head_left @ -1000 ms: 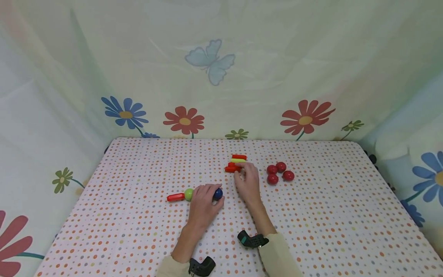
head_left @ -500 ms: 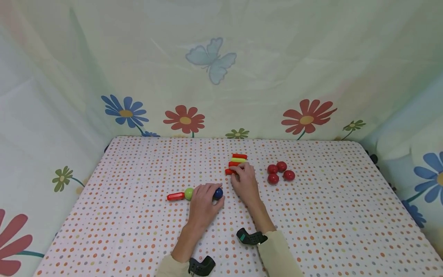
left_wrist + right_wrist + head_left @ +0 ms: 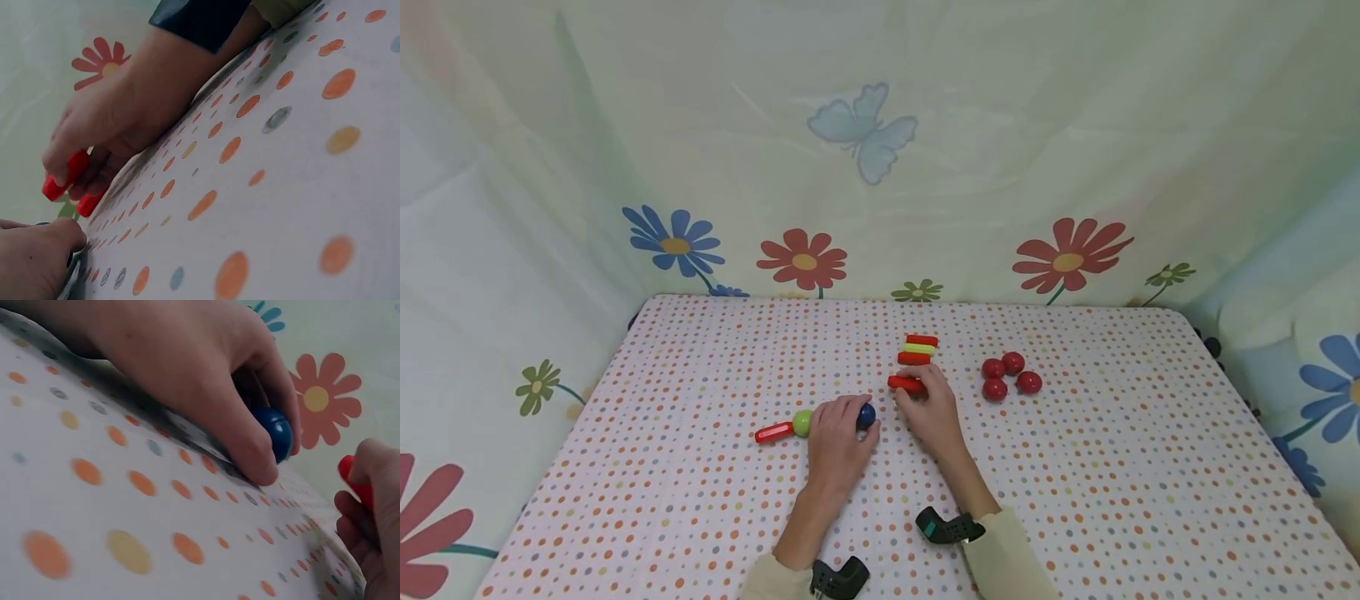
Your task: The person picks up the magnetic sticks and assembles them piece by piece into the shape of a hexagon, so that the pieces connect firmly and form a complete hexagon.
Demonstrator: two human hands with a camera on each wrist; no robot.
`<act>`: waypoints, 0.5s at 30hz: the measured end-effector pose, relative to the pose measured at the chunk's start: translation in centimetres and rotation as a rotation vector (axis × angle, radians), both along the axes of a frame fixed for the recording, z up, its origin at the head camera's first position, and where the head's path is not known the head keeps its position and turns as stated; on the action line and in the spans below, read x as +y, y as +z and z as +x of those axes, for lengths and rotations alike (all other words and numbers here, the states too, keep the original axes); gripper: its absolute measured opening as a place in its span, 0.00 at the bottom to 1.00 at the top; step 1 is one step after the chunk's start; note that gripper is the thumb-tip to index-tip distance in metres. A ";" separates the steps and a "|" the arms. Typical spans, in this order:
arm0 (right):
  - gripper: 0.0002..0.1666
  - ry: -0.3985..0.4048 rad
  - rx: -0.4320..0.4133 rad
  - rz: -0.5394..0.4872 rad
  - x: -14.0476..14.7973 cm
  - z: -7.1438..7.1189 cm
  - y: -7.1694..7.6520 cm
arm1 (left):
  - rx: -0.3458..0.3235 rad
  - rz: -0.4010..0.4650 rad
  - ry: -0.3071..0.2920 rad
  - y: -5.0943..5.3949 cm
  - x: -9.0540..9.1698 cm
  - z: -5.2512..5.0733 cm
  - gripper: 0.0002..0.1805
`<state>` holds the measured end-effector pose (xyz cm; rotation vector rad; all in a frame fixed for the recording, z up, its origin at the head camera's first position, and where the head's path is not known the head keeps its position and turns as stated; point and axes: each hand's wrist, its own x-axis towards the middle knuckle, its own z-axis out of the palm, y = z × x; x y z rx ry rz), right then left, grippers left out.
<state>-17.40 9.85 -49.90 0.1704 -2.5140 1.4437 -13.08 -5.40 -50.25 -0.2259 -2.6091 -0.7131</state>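
My left hand [image 3: 837, 442] grips a joined toy piece lying on the table. A red stick [image 3: 774, 432] and a green ball [image 3: 802, 422] stick out on its left, a blue ball [image 3: 867, 416] on its right. Its middle is hidden under the hand. In the right wrist view the blue ball [image 3: 275, 432] sits between thumb and fingers. My right hand [image 3: 934, 412] pinches another red stick [image 3: 904, 384], also visible in the left wrist view as a red stick [image 3: 65, 178] between thumb and fingers.
Just beyond the right hand lie a red stick [image 3: 913, 358], a yellow-green stick [image 3: 920, 349] and a farther red stick [image 3: 922, 340], side by side. Several dark red balls [image 3: 995, 389] are grouped to their right. A dotted cloth [image 3: 1112, 467] covers the table.
My right hand has drawn the nearest red stick toward me, away from the other sticks. The left hand's piece has shifted slightly left and its red end now tilts a little toward me.
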 end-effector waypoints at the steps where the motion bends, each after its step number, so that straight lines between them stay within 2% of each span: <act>1: 0.14 0.003 -0.019 -0.063 -0.3 0.5 0.1 | -0.004 0.003 0.008 -0.1 -0.1 0.0 0.20; 3: 0.14 0.011 -0.060 -0.158 -0.8 1.7 0.3 | 0.001 0.003 0.018 -0.1 -0.2 0.0 0.21; 6: 0.15 0.029 -0.083 -0.205 -1.5 2.7 0.5 | 0.035 0.012 0.024 -0.1 -0.3 -0.1 0.21; 10: 0.15 -0.004 -0.089 -0.214 -1.8 2.8 0.5 | 0.066 0.043 0.016 0.0 -0.3 -0.3 0.21; 15: 0.15 -0.042 -0.141 -0.235 -1.7 2.8 0.4 | 0.046 0.068 -0.002 0.0 -0.3 -0.1 0.22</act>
